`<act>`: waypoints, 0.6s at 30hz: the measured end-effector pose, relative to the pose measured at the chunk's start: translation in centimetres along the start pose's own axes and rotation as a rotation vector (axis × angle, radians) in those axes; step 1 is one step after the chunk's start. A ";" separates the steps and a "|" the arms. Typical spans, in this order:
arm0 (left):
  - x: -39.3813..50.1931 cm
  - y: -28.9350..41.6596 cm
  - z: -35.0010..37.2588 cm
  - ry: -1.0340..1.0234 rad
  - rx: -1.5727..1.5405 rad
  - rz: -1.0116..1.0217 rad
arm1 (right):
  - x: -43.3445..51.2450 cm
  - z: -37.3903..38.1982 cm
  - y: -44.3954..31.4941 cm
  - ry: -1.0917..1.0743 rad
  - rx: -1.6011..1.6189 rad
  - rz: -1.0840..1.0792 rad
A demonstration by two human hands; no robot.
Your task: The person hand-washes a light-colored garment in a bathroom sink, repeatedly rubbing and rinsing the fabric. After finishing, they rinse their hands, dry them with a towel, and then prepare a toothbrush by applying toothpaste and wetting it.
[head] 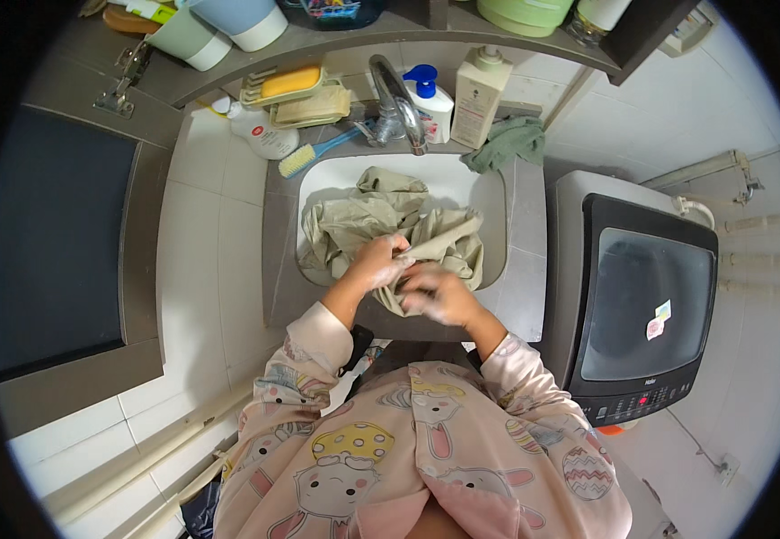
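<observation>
A wet olive-beige cloth garment (363, 219) lies bunched in the white sink (496, 202), with part of it drawn up over the front rim. My left hand (378, 263) is closed on a fold of the garment near the sink's front. Just to its right, my right hand (437, 293) is blurred by motion and lies against the cloth; whether its fingers hold the fabric cannot be told. Both hands look wet, with some suds on them. The curved metal faucet (397, 101) stands behind the sink.
Behind the sink are a blue scrub brush (319, 149), soap dishes (309, 108), a white pump bottle (432, 111), a beige bottle (481, 98) and a green cloth (511, 143). A top-loading washing machine (646, 303) stands at right. A shelf (363, 34) overhangs the back.
</observation>
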State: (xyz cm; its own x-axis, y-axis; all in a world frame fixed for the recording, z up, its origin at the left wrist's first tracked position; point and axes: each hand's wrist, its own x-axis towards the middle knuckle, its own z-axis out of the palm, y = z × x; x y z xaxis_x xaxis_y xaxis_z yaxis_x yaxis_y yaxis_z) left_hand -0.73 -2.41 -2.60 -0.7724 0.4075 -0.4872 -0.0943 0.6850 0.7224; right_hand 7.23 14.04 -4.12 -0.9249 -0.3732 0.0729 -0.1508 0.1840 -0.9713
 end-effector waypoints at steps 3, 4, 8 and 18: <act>-1.8 -0.9 1.4 0.042 0.047 0.184 | 0.7 -1.1 2.9 0.815 0.595 0.690; -2.2 -1.1 1.7 -0.033 -0.056 0.184 | 1.2 -1.7 3.7 0.871 0.685 0.775; -3.0 -1.7 1.6 -0.069 0.152 0.565 | 3.0 -3.8 4.2 0.573 1.080 0.657; -1.3 3.7 -3.5 0.148 -0.994 0.396 | 3.9 -5.3 -3.7 0.159 1.234 -0.125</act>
State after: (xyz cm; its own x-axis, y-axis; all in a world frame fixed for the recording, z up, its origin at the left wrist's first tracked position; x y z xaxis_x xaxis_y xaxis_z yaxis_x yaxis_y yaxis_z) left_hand -2.25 -2.51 2.46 -0.9219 0.3699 -0.1152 -0.2372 -0.3040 0.9227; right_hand 2.32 16.69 0.98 -0.9727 -0.1970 0.1226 0.1076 -0.8511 -0.5139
